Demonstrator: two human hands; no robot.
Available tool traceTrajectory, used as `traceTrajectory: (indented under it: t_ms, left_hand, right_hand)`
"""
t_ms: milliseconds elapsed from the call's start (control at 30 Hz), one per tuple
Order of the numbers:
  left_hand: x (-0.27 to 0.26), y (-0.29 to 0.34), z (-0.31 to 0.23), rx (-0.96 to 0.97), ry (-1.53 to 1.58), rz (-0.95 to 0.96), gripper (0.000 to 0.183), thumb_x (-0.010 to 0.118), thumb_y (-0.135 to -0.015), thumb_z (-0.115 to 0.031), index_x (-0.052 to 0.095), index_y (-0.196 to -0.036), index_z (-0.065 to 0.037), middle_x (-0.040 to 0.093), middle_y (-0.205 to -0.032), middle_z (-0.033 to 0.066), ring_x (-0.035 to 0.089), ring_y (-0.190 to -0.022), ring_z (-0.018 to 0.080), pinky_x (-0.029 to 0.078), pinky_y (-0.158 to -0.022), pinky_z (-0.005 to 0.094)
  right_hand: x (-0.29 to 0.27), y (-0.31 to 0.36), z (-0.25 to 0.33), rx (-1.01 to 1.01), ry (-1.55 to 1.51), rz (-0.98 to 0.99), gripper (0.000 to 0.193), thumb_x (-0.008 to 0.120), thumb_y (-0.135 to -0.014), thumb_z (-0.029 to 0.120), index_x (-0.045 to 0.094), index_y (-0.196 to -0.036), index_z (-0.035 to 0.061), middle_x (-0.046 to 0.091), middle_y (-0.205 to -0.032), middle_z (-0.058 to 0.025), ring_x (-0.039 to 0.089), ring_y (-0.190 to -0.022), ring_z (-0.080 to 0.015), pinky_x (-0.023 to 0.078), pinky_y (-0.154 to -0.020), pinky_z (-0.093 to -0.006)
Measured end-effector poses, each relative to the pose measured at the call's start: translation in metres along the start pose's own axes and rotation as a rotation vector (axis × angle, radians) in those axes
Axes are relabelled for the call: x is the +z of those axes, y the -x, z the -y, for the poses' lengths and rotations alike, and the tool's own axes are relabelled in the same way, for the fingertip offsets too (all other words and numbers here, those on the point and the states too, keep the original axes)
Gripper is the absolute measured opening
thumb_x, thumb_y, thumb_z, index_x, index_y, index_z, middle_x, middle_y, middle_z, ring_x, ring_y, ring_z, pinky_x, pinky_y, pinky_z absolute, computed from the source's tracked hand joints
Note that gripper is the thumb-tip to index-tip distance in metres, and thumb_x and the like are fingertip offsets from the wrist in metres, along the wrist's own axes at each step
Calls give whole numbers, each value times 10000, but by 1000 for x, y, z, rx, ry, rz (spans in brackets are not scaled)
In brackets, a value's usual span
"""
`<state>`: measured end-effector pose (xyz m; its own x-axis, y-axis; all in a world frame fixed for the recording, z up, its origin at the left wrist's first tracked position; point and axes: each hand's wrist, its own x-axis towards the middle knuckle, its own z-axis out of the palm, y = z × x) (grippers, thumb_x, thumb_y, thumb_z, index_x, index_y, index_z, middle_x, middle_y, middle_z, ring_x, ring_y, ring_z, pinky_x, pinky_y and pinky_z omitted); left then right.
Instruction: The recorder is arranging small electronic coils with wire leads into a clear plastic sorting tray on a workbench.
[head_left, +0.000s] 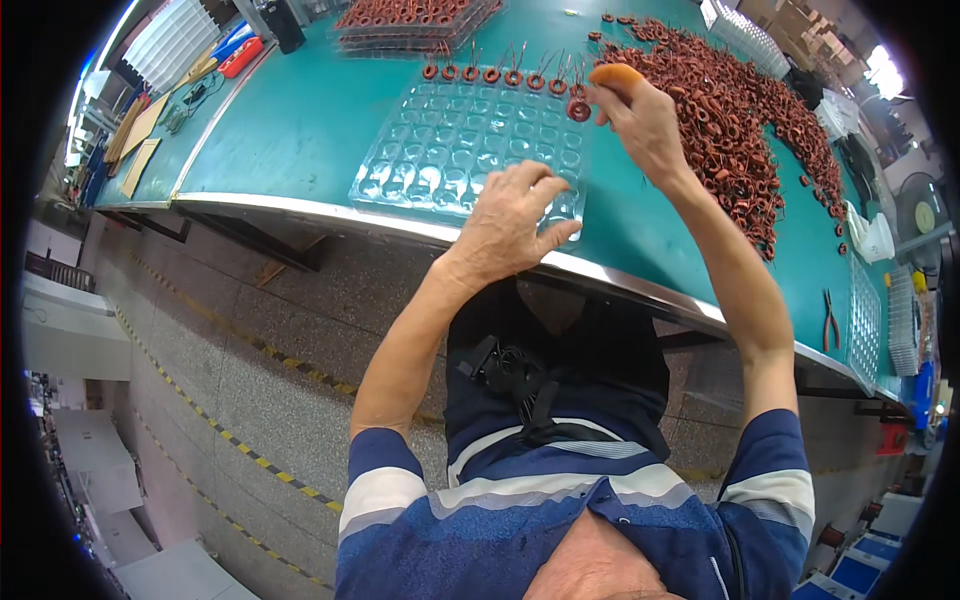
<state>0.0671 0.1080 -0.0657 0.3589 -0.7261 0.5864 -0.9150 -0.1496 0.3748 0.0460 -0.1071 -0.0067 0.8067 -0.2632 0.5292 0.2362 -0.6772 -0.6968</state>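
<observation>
A clear plastic tray (432, 150) with rows of round pockets lies on the green table before me. Along its far edge stands a row of copper-red wire-wound ring coils (491, 75), their wire leads pointing away. My right hand (640, 125) is closed in a pinch on one ring coil (579, 109) at the right end of this row, over the tray's far right corner. An orange cover (617, 76) sits on one of its fingers. Over the tray's near right part, my left hand (510, 220) holds nothing, thumb and fingers apart. Whether its fingertips touch the tray is hidden.
A big heap of loose ring coils (720, 130) spreads right of the tray. Stacked filled trays (415, 22) stand behind it. Pliers (831, 320) and another clear tray (863, 318) lie at the right. A red box (240, 58) and dark cylinder (282, 27) are at far left.
</observation>
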Motion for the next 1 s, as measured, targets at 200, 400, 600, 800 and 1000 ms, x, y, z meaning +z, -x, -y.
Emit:
traceTrajectory:
  t_ms: [200,400,600,800,1000]
  left_hand:
    - [11,6,8,-44,-18,19,365,702,-802,-306,615,-1050,-52,567,-1069,120,568,-986,313,441,-865,415]
    - [11,3,8,-50,26,5,324,687,-820,-268,612,-1060,-63,577,-1072,104,573,-982,297,437,-849,412]
    - [13,6,10,-71,13,3,291,685,-822,-238,616,-1043,-62,586,-1040,100,578,-964,292,436,-833,407]
    - [14,4,12,-48,31,-22,248,669,-841,-220,620,-1020,-56,593,-1031,93,588,-944,281,436,-811,392]
    - [15,4,11,-55,18,-54,216,665,-847,-204,630,-993,-49,602,-1013,86,596,-936,276,443,-818,392]
  right_hand:
    - [35,-66,-57,-50,191,158,217,631,-901,173,658,-1044,11,685,-744,-116,623,-579,-150,501,-588,-291]
    - [47,-83,-95,-200,464,197,251,620,-884,190,657,-1056,11,678,-761,-169,648,-603,-220,514,-629,-345]
    - [44,-82,-82,-132,376,231,291,597,-861,172,645,-1101,17,656,-821,-214,653,-790,-344,508,-744,-421]
    - [-8,-70,-75,-255,551,217,292,612,-855,192,648,-1087,19,682,-898,-175,660,-843,-323,514,-766,-410]
    - [-50,1,-62,-65,1011,654,306,632,-848,238,572,-1033,2,661,-836,-213,656,-813,-381,522,-732,-483]
